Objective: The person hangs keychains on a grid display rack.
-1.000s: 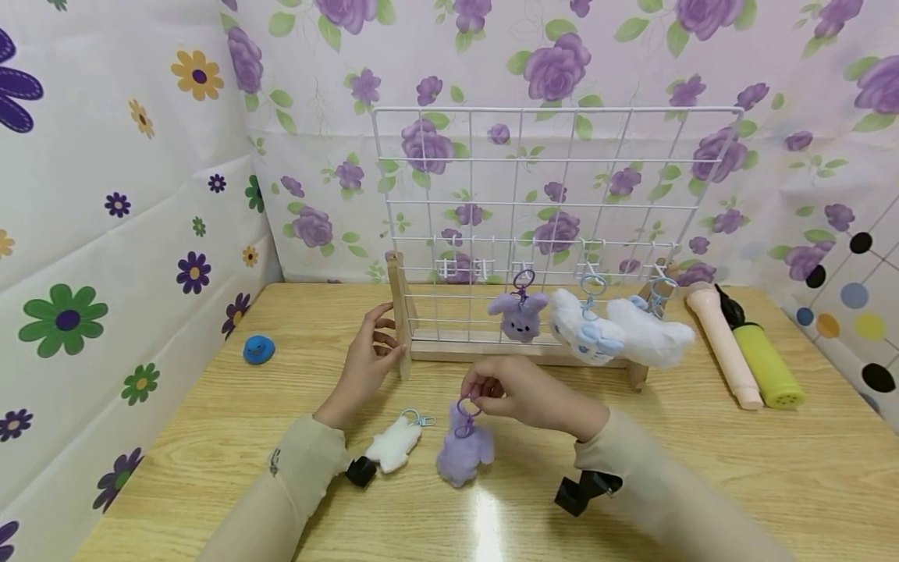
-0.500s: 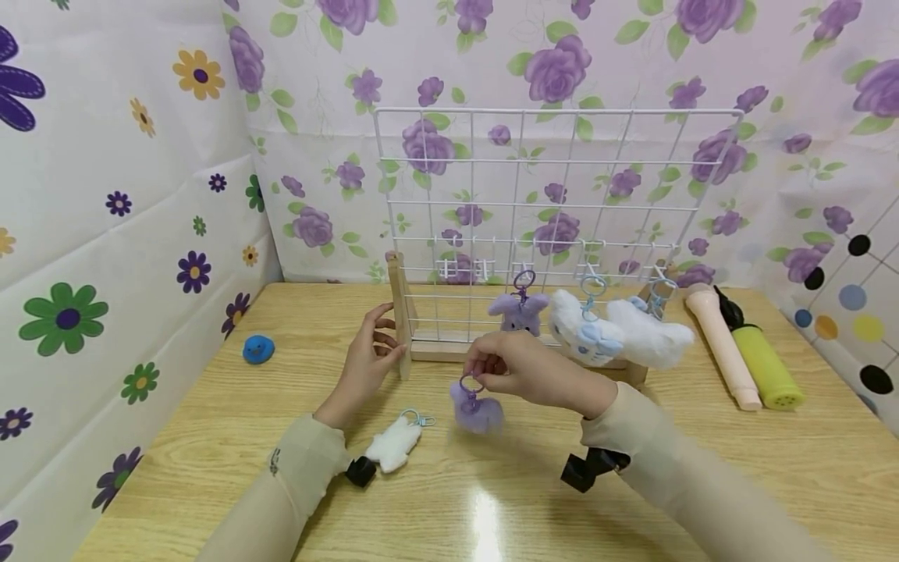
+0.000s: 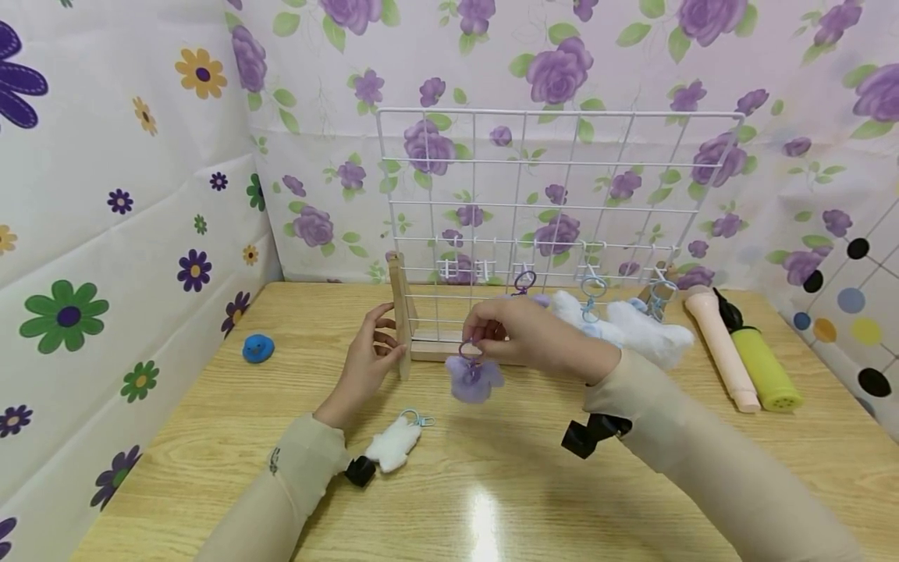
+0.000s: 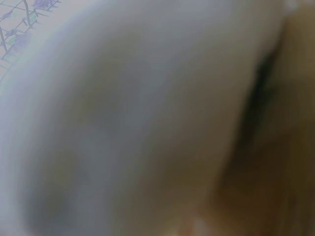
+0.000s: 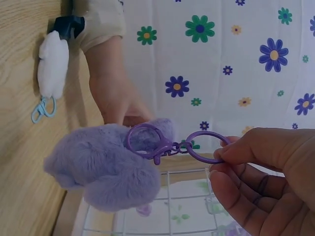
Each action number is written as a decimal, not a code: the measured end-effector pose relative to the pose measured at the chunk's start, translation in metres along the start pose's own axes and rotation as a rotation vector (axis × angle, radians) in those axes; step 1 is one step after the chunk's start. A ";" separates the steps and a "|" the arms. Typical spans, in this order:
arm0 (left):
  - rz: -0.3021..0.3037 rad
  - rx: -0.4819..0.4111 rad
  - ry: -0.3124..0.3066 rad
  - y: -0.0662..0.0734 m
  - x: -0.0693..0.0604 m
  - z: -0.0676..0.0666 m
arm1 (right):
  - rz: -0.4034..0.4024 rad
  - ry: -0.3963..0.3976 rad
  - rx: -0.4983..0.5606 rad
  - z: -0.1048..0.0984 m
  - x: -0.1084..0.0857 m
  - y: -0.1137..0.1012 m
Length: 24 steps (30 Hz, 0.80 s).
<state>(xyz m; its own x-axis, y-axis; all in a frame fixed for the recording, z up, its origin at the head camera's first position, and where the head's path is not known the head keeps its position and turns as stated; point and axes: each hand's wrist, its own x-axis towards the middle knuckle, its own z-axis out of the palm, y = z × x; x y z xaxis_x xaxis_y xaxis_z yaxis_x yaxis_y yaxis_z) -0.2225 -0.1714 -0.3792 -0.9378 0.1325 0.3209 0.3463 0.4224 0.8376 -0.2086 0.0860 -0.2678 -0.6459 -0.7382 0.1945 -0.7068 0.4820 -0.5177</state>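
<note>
My right hand (image 3: 516,332) pinches the purple ring (image 5: 206,146) of a purple plush keychain (image 3: 474,381) between thumb and index finger. The plush hangs above the table in front of a white wire grid rack (image 3: 516,207). With thumb and fingers, my left hand (image 3: 367,343) holds the wooden left upright (image 3: 399,312) of that rack. On the table near my left wrist lies a white plush keychain (image 3: 395,443) with a light-blue ring. Another purple keychain, its ring (image 3: 524,282) showing, hangs on the rack, mostly hidden behind my right hand. Something pale and blurred fills the left wrist view.
White plush keychains (image 3: 649,334) hang at the rack's right side. White hooks (image 3: 481,270) sit on the grid left of them. A blue rubber duck (image 3: 258,348) stands at the left. A pink tube (image 3: 723,347) and a yellow-green bottle (image 3: 765,368) lie at the right.
My right hand has lifted the purple plush keychain off the table and carried it up towards the rack, covering the hanging purple one. The left hand stays on the upright.
</note>
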 end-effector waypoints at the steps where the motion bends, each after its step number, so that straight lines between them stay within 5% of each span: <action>1: -0.001 0.000 0.001 0.000 0.000 0.000 | 0.006 0.002 -0.005 -0.003 0.001 -0.001; 17: -0.007 0.000 -0.002 0.003 0.000 -0.001 | 0.062 0.069 -0.052 -0.031 0.013 -0.012; 24: -0.010 0.006 0.010 -0.014 0.005 0.003 | 0.090 0.086 -0.053 -0.041 0.016 -0.010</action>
<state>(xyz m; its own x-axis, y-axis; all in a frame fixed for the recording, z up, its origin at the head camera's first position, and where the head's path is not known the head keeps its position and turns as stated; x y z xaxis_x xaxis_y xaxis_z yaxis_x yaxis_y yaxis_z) -0.2326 -0.1739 -0.3906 -0.9411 0.1195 0.3165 0.3364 0.4290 0.8383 -0.2240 0.0883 -0.2258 -0.7278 -0.6492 0.2212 -0.6580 0.5701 -0.4919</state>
